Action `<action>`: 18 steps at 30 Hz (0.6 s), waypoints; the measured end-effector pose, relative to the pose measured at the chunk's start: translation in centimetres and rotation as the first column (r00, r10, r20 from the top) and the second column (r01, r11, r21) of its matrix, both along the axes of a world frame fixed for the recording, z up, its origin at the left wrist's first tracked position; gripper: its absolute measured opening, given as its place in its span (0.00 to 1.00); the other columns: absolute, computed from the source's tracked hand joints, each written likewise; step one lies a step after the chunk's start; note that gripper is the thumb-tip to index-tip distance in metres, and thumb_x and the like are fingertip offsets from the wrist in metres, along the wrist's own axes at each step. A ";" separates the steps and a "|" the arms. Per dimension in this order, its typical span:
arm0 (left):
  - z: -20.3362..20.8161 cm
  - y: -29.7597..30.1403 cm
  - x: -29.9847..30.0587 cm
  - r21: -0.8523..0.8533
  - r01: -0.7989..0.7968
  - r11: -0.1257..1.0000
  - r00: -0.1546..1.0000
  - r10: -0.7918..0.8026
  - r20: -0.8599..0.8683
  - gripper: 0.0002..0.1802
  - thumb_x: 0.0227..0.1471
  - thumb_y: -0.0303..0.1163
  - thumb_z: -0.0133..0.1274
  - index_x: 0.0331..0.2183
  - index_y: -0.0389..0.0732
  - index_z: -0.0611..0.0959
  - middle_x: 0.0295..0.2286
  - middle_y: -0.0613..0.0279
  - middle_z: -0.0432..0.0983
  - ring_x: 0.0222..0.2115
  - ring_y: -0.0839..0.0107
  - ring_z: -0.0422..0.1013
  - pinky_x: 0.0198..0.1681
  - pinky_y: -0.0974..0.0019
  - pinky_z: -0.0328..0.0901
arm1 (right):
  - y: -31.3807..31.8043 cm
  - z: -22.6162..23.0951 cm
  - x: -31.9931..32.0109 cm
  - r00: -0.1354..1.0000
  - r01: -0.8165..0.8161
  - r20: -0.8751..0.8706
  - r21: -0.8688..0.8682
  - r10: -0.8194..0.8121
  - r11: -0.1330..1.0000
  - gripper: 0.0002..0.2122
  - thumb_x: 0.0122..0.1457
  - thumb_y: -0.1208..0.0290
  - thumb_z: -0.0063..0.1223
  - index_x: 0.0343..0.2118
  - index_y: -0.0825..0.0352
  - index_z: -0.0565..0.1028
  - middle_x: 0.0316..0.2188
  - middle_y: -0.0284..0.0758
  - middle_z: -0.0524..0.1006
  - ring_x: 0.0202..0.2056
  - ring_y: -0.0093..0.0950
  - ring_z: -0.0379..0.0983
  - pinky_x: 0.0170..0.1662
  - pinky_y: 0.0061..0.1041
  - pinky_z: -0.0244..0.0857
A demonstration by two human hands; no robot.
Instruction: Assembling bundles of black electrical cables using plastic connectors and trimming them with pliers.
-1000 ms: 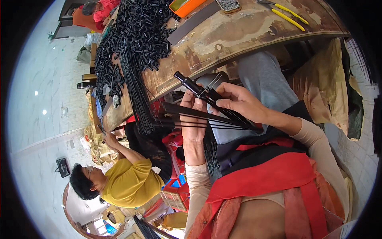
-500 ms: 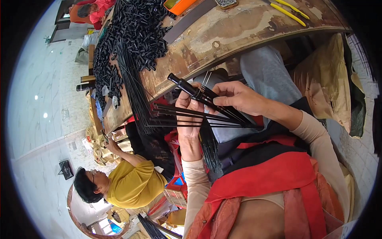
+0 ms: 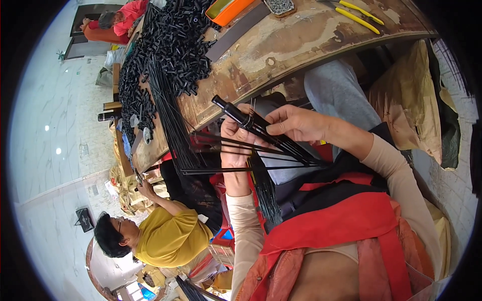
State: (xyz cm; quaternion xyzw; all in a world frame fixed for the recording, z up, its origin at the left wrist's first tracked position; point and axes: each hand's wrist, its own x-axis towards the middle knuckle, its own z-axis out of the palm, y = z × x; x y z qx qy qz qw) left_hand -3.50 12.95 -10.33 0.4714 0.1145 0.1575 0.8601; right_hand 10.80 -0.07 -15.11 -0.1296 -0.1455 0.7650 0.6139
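My left hand (image 3: 235, 145) is closed around the upper part of what looks like a black umbrella frame (image 3: 234, 111), held tilted over my lap. Its thick tubular end points up and left, past my fingers. Thin black ribs (image 3: 288, 159) fan out from the frame and meet towards my lap, some crossing in front of my left palm and wrist. With thumb and forefinger together, my right hand (image 3: 301, 124) grips the ribs alongside the shaft. A few fine metal wire ends (image 3: 252, 104) stick up between the hands. Exactly which ribs the right fingers pinch is hidden.
On the worn wooden table (image 3: 301, 37) lie a heap of short black tubes (image 3: 173, 42), a bundle of long black rods (image 3: 168, 103), an orange tray (image 3: 235, 17) and yellow-handled pliers (image 3: 359, 19). A person in yellow (image 3: 173, 233) works at the left; another in red (image 3: 131, 19) sits far back.
The free rib ends by my left wrist have swung lower and spread apart. My right fingers have shifted slightly left along the frame. Less of the fine wire ends shows above my hands.
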 end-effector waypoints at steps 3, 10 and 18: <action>-1.1 -0.3 0.9 0.028 0.033 0.999 0.971 -0.039 0.238 0.22 0.43 0.35 0.67 0.38 0.36 0.76 0.32 0.60 0.69 0.32 0.66 0.69 0.34 0.66 0.68 | -0.9 0.6 -1.5 0.992 0.124 -0.007 0.049 -0.124 0.991 0.07 0.57 0.75 0.58 0.37 0.70 0.77 0.33 0.31 0.78 0.37 0.19 0.75 0.45 0.18 0.68; -0.5 -0.5 0.8 0.199 -0.034 0.979 0.990 0.005 0.143 0.20 0.43 0.36 0.66 0.35 0.33 0.77 0.32 0.55 0.69 0.34 0.63 0.71 0.37 0.64 0.69 | -1.6 0.1 -1.8 0.970 0.231 0.071 0.037 -0.233 0.972 0.06 0.56 0.77 0.57 0.36 0.71 0.76 0.32 0.30 0.78 0.34 0.18 0.75 0.40 0.17 0.69; -0.5 -1.6 1.3 0.050 0.210 0.976 0.926 -0.215 0.310 0.19 0.42 0.33 0.61 0.35 0.40 0.73 0.24 0.68 0.55 0.25 0.73 0.54 0.29 0.68 0.51 | -2.7 1.3 -3.5 0.975 0.199 0.092 0.049 -0.203 0.979 0.06 0.56 0.78 0.57 0.37 0.72 0.77 0.32 0.31 0.79 0.34 0.19 0.75 0.40 0.17 0.69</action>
